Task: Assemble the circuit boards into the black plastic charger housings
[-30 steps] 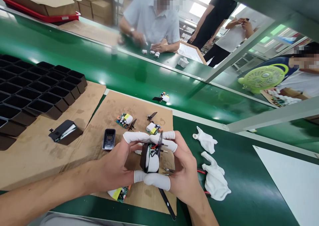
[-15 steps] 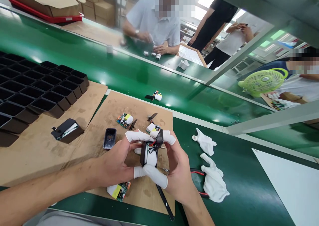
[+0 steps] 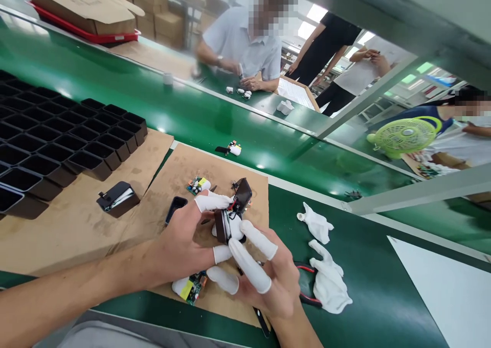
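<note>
My left hand (image 3: 180, 235), with white finger cots on, grips a small black plastic case (image 3: 220, 226) between thumb and fingers. A white-wrapped part (image 3: 235, 228) sits in the case's opening, and a black end cap (image 3: 243, 194) stands tilted above it on red and black wires. My right hand (image 3: 268, 274), also in finger cots, has its fingers stretched apart, with fingertips at the white part's near side. Below the hands lies a circuit board (image 3: 191, 288) with yellow tape and white wrapping; another board (image 3: 198, 185) lies beyond. A black case (image 3: 175, 210) is partly hidden by my left hand.
Rows of open black cases (image 3: 72, 138) fill the left, near a filled case (image 3: 118, 199) on cardboard (image 3: 69, 235). Another board (image 3: 233, 148) lies on the green conveyor. Crumpled white cloth pieces (image 3: 330, 281) and red-black handles (image 3: 307, 268) lie right. A co-worker sits opposite.
My right hand has let go of the end cap and drawn back toward me, its fingers spreading. The cap now stands more upright. My left hand keeps the case.
</note>
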Motion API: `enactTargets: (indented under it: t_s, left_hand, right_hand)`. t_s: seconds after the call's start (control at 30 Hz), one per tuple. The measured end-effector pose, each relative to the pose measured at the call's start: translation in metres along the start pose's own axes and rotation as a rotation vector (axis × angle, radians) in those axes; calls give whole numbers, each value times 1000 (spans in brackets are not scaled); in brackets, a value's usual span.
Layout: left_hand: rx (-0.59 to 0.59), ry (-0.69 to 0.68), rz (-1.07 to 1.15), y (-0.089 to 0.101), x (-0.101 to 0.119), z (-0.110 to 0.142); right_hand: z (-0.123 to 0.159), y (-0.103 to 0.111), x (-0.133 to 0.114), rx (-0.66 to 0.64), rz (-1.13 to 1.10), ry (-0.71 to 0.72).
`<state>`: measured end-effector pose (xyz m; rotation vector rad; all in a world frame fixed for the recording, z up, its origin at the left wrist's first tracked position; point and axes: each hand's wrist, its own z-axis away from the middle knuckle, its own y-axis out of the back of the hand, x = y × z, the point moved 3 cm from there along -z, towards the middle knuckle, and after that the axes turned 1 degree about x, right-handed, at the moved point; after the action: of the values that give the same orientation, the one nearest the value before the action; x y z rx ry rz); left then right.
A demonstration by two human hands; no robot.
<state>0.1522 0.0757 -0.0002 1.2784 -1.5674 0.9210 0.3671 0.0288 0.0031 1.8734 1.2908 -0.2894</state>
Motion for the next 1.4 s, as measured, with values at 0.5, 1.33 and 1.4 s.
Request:
enactTargets:
  t_s: [0.5, 1.33, 1.4]
  left_hand:
    - [147, -91, -71, 45, 76, 57]
    - [135, 517, 487, 30, 48, 85]
    - [154, 571, 494, 30, 45, 90]
  right_hand:
    - [18, -72, -104, 681, -175, -283]
    - [43, -166, -132, 758, -953, -856]
    - [58, -163, -126, 758, -882, -834]
